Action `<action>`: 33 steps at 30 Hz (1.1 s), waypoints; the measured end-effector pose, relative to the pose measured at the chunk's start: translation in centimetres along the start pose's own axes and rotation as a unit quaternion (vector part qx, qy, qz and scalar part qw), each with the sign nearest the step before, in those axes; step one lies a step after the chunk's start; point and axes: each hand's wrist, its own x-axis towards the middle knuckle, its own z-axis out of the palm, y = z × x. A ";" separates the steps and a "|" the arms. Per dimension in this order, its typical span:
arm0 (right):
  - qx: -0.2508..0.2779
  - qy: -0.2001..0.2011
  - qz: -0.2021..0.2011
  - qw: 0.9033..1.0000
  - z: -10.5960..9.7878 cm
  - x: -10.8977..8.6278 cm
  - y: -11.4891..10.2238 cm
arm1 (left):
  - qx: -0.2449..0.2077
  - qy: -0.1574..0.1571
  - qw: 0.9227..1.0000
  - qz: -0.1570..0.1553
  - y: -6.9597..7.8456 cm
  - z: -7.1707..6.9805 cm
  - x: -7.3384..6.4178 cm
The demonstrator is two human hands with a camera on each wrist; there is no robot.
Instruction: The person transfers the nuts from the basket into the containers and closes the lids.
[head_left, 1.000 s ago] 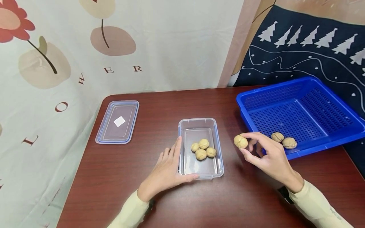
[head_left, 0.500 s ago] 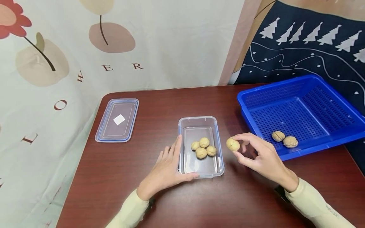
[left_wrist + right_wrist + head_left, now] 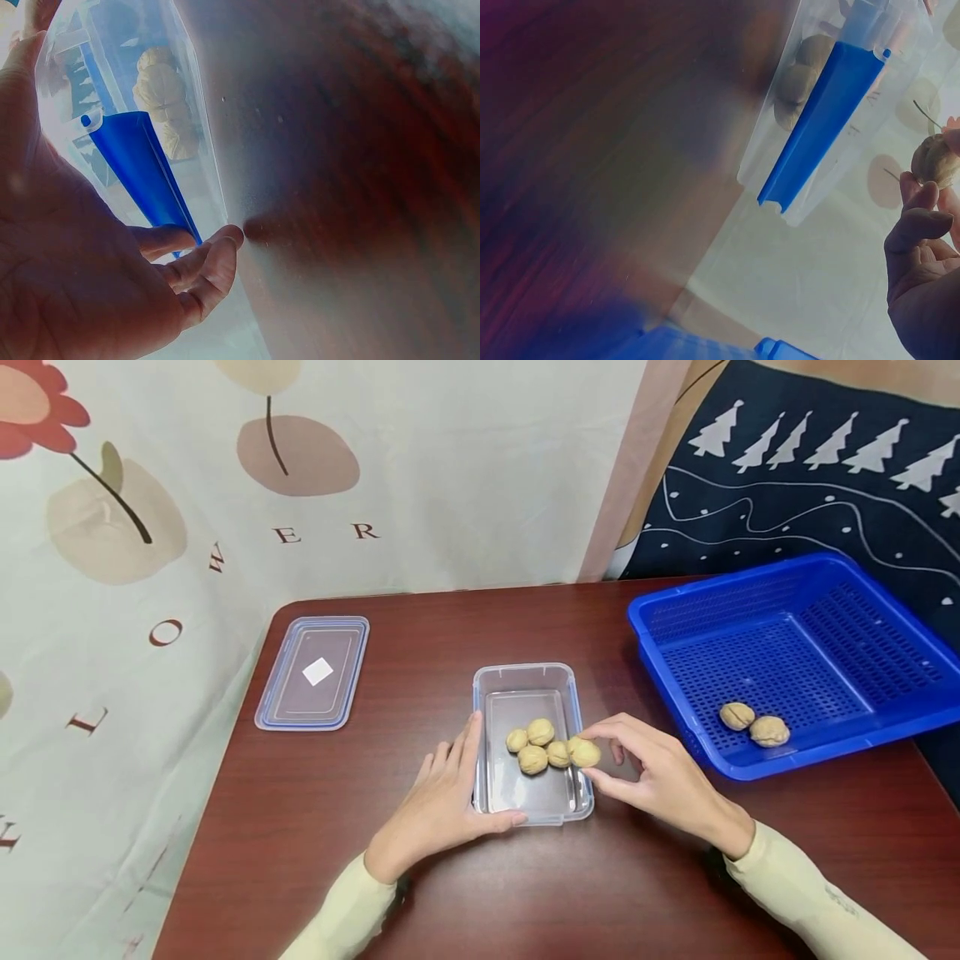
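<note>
A clear plastic box (image 3: pixel 522 677) with blue side clips stands mid-table and holds several walnuts (image 3: pixel 532 760). My left hand (image 3: pixel 435 806) rests along its left side, fingers straight and thumb over the near rim; in the left wrist view the fingers touch the box wall (image 3: pixel 206 112). Thumb and fingertips of my right hand (image 3: pixel 660 772) pinch a walnut (image 3: pixel 585 752) above the box's right rim. From the right wrist view this pinched walnut (image 3: pixel 934 160) appears higher than the box, apart from its wall.
A blue perforated basket (image 3: pixel 757 647) at the right contains two walnuts (image 3: pixel 769 732). At the back left of the brown table (image 3: pixel 420 643) lies a clear lid (image 3: pixel 311 673) with a blue seal and white sticker. Printed cloths hang behind the table.
My right hand has moved left with the walnut, from beside the basket to over the box's right rim. The left hand stays at the box.
</note>
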 end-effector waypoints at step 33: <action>-0.117 -0.137 0.022 0.983 3.3 1.3 -0.8 | 0.006 -0.003 1.000 -0.002 -0.1 0.1 0.1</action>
